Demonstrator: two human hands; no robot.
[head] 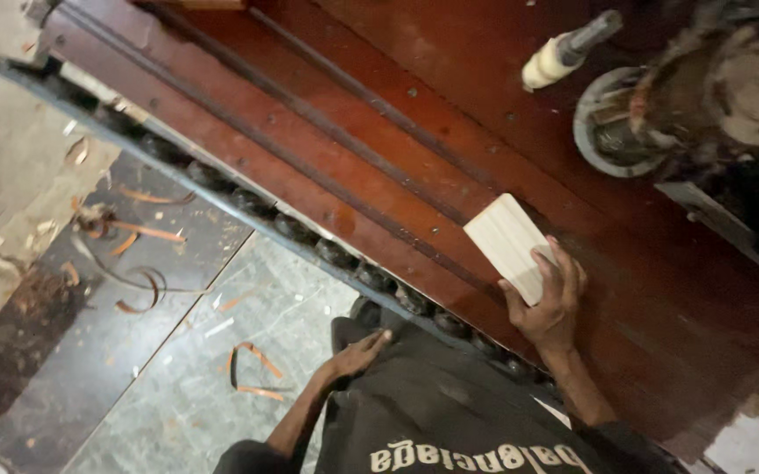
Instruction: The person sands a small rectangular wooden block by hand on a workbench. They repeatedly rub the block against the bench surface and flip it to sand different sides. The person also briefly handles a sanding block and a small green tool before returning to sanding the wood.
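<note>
My right hand (548, 303) grips the near end of a pale rectangular block (507, 241), which lies flat on a large red-brown wooden panel (353, 114). Long dark grooves run along the panel. My left hand (357, 355) rests with its fingers loosely extended against my dark shirt (449, 412), below the panel's near edge, and holds nothing.
A dark carved strip (309, 239) runs along the panel's near edge. A tool with a cream handle (564, 53) and a round metal container (612, 127) sit at the far right. Curled wood shavings (133, 233) litter the tiled floor (212, 369) on the left.
</note>
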